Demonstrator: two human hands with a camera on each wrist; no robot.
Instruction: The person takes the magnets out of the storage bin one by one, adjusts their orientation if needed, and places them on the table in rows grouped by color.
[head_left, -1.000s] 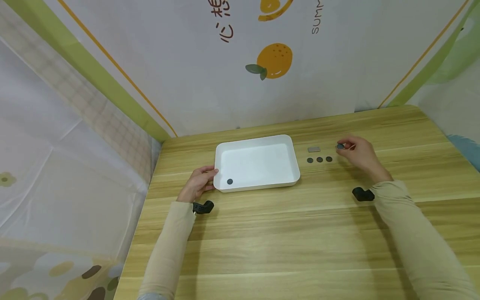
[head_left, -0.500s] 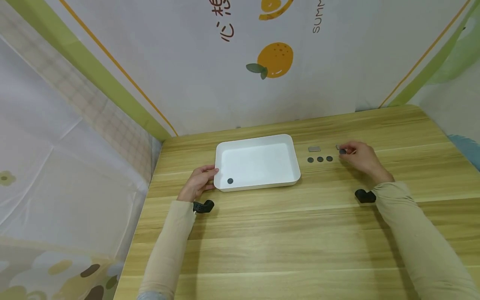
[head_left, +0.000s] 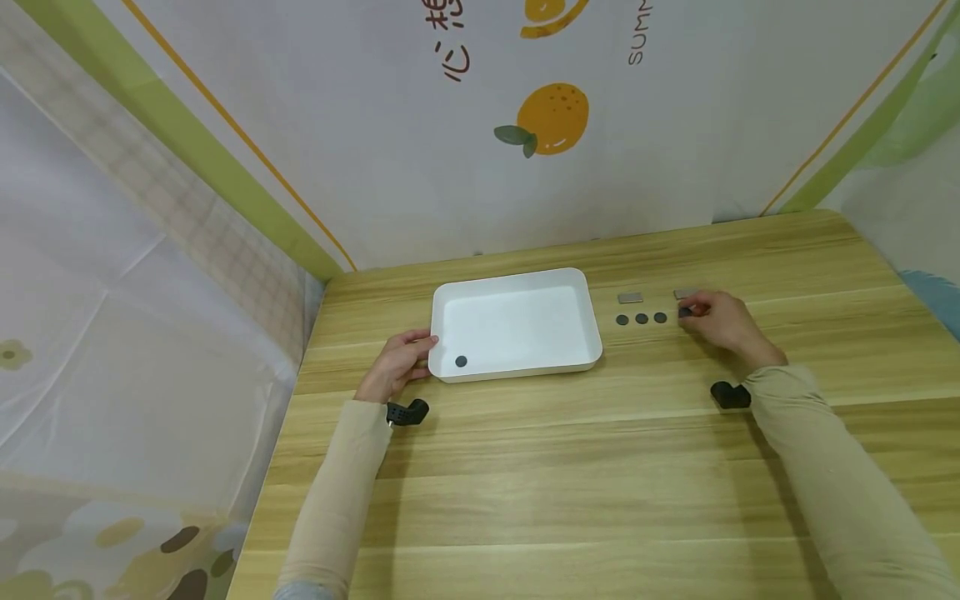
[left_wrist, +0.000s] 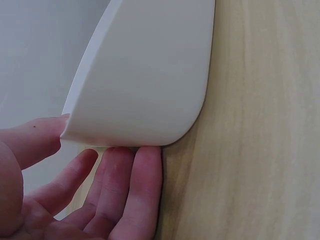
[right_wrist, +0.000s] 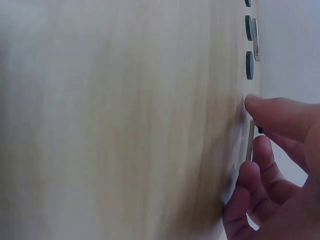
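At the left end of the white tray [head_left: 517,325], my left hand [head_left: 396,364] grips the wall. In the left wrist view, the thumb lies at the rim and several fingertips touch the outer wall [left_wrist: 135,100]. My right hand [head_left: 722,321] pinches a dark round disc [head_left: 685,312] low at the table, partly covered by the fingers. Left of it, three similar discs [head_left: 641,318] lie in a row. Behind that row is a small grey rectangular plate [head_left: 631,298]. A second grey plate [head_left: 682,293] shows just beyond the right fingertips.
One dark disc [head_left: 461,361] lies inside the tray, near its front left corner. Everything stands on a wood-grain table [head_left: 540,483]. A printed curtain [head_left: 645,167] hangs behind the table's back edge. Black cameras sit at both wrists.
My right hand has brought the disc down and toward me, in line with the row, and the second plate has come into view behind it. The left hand stays on the tray.
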